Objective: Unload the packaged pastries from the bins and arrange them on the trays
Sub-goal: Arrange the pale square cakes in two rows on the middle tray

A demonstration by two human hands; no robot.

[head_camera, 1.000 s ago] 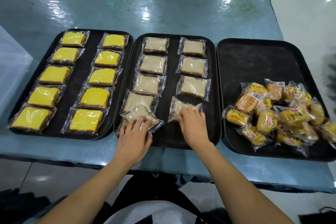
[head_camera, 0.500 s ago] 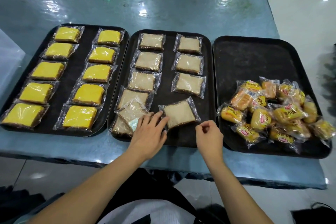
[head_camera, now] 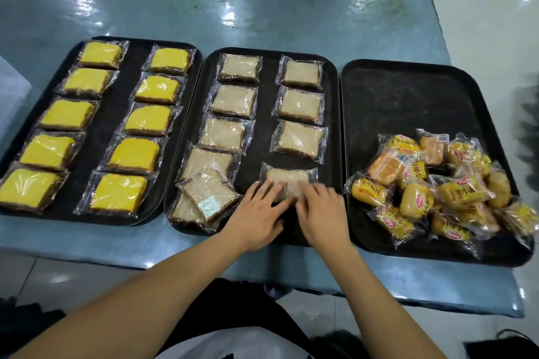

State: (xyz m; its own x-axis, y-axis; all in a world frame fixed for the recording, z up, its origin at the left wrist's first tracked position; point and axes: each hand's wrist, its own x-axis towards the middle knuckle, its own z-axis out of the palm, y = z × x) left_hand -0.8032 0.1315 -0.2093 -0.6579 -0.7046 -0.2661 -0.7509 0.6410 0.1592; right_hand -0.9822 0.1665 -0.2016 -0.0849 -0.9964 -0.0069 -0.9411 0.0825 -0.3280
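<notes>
Three black trays lie side by side on the table. The left tray [head_camera: 129,84] holds two rows of yellow wrapped cakes [head_camera: 132,154]. The middle tray [head_camera: 267,114] holds two rows of beige wrapped cakes [head_camera: 230,100]. At the near end of its right row lies one beige packet [head_camera: 287,178]; my left hand [head_camera: 256,214] and my right hand [head_camera: 323,214] both rest their straight fingers on its near edge. A loose packet [head_camera: 208,192] lies tilted on top of the left row's nearest cakes. The right tray [head_camera: 408,102] carries a heap of small orange-wrapped buns [head_camera: 434,186].
The blue-grey table [head_camera: 233,3] stretches bare behind the trays. The far half of the right tray is bare. A pale translucent bin edge [head_camera: 11,87] shows at the far left. The table's near edge runs just below the trays.
The beige packet has been straightened into the right row. My left hand moved right from the stacked packets and my right hand moved back onto the packet; both now touch it.
</notes>
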